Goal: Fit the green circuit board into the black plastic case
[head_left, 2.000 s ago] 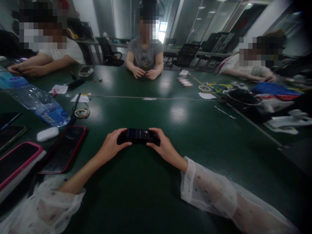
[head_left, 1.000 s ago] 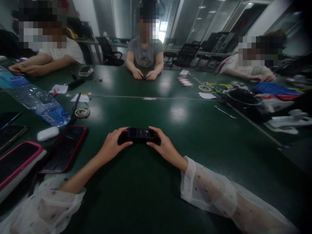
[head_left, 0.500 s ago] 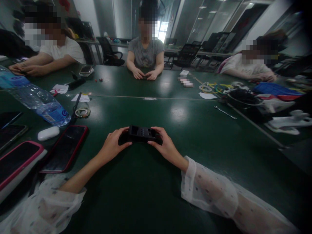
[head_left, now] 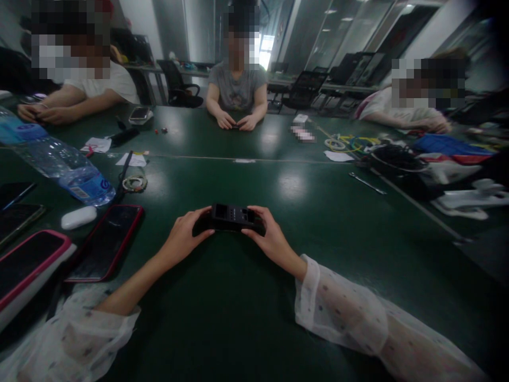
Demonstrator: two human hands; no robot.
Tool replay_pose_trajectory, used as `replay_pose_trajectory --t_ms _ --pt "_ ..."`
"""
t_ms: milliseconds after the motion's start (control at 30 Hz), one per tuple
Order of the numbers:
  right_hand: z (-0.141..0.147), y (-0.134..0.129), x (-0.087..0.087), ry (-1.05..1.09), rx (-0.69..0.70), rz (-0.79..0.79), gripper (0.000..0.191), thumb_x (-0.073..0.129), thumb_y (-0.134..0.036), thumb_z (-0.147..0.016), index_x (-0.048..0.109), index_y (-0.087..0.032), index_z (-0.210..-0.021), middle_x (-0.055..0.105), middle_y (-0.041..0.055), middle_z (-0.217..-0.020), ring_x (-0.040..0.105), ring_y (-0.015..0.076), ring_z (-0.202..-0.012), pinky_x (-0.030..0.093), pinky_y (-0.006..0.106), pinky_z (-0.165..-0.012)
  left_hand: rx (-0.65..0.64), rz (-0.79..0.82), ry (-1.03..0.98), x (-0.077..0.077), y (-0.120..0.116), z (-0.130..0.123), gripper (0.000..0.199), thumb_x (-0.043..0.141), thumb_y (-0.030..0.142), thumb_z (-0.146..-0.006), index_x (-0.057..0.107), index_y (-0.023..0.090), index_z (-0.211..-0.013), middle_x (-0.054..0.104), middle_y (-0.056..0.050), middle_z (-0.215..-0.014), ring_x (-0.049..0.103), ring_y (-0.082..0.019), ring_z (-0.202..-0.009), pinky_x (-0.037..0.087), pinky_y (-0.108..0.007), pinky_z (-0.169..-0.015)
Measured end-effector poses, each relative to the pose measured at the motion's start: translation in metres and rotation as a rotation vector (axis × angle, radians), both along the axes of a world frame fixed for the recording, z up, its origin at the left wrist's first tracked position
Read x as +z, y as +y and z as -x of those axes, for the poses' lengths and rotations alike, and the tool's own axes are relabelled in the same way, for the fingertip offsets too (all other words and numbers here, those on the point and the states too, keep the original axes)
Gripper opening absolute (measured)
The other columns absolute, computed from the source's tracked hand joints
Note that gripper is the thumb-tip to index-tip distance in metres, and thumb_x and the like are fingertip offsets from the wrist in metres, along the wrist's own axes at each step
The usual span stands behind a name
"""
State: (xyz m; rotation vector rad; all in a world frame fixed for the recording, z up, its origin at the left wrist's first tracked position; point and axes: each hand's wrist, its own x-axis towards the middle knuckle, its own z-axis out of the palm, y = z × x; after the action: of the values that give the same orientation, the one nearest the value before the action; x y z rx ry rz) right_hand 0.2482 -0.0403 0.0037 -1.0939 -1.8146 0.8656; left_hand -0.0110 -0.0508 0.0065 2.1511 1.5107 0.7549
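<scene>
Here, a black handheld device [head_left: 233, 217] spans the gap between the left hand [head_left: 190, 229] and the right hand [head_left: 267, 229], its long axis running left to right, neither nearer. Both hands are partly curled, each gripping one end, thumb on the near side. Whether it touches the green worktop [head_left: 222, 307], I cannot tell.

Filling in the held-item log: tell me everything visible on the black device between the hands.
The black device is a slim, boxy piece, plastic by its look, lying lengthwise from left to right. Its upper face has a dark rectangular panel toward the left and small pale marks near the middle, too small to read. The left hand and right hand grip its ends, partly hiding them. Whether it touches the green table is unclear.
</scene>
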Motion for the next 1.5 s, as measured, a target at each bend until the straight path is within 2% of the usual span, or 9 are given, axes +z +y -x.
replay_pose_trajectory --t_ms 200,333,500,667,900,1133,1500 --pt "-0.001 0.002 -0.002 0.005 -0.053 0.003 0.051 0.066 -0.023 -0.081 0.042 -0.026 -0.126 0.054 0.0076 -0.127 0.053 0.0250 -0.121 0.043 0.049 -0.107 -0.014 0.008 -0.013 0.004 0.000 -0.001 0.052 0.056 0.033 -0.090 0.039 0.029 -0.139 0.058 -0.007 -0.128 0.055 -0.025 -0.116 0.043 -0.048 -0.098" --pt "-0.002 0.004 -0.005 0.034 -0.099 0.020 0.051 0.066 -0.023 -0.081 0.042 -0.026 -0.126 0.053 0.0077 -0.127 0.051 0.0247 -0.124 0.042 0.048 -0.107 -0.025 0.017 -0.043 0.006 -0.001 -0.001 0.042 0.056 0.033 -0.090 0.046 0.026 -0.130 0.059 -0.007 -0.126 0.056 -0.024 -0.116 0.043 -0.048 -0.098" --pt "-0.003 0.007 -0.007 0.060 -0.108 0.047 0.051 0.066 -0.023 -0.080 0.042 -0.026 -0.124 0.053 0.0077 -0.126 0.052 0.0244 -0.123 0.043 0.048 -0.106 -0.069 -0.007 -0.021 0.007 0.000 -0.001 0.031 0.055 0.030 -0.090 0.053 0.027 -0.121 0.056 -0.005 -0.133 0.052 -0.025 -0.122 0.041 -0.052 -0.100" --pt "-0.004 0.008 -0.009 0.091 -0.109 0.058 0.051 0.066 -0.023 -0.080 0.042 -0.026 -0.125 0.054 0.0074 -0.126 0.052 0.0239 -0.122 0.044 0.047 -0.105 -0.105 -0.043 0.034 0.006 0.000 -0.001 0.032 0.052 0.028 -0.092 0.054 0.030 -0.124 0.050 -0.002 -0.141 0.048 -0.025 -0.127 0.039 -0.051 -0.102" --pt "-0.003 0.010 -0.012 0.167 -0.126 0.035 0.052 0.070 -0.028 -0.079 0.043 -0.027 -0.124 0.054 0.0072 -0.125 0.052 0.0247 -0.122 0.044 0.047 -0.106 -0.111 -0.080 0.084 0.002 0.001 -0.001 0.037 0.052 0.026 -0.092 0.050 0.030 -0.129 0.058 -0.002 -0.133 0.051 -0.023 -0.123 0.039 -0.047 -0.101" --pt "-0.002 0.010 -0.009 0.229 -0.128 0.035 0.051 0.070 -0.028 -0.078 0.044 -0.027 -0.122 0.054 0.0073 -0.124 0.053 0.0251 -0.121 0.044 0.047 -0.105 -0.131 -0.077 0.107 0.007 -0.003 -0.003 0.039 0.049 0.024 -0.093 0.045 0.030 -0.132 0.051 -0.002 -0.141 0.046 -0.023 -0.128 0.037 -0.047 -0.101" --pt "-0.005 0.013 -0.015 0.237 -0.132 0.024 0.052 0.070 -0.029 -0.079 0.044 -0.027 -0.124 0.053 0.0077 -0.127 0.052 0.0254 -0.122 0.044 0.048 -0.105 -0.198 -0.109 0.229 0.006 -0.004 -0.006 0.039 0.043 0.023 -0.096 0.045 0.030 -0.134 0.046 -0.002 -0.145 0.043 -0.023 -0.130 0.037 -0.047 -0.101"
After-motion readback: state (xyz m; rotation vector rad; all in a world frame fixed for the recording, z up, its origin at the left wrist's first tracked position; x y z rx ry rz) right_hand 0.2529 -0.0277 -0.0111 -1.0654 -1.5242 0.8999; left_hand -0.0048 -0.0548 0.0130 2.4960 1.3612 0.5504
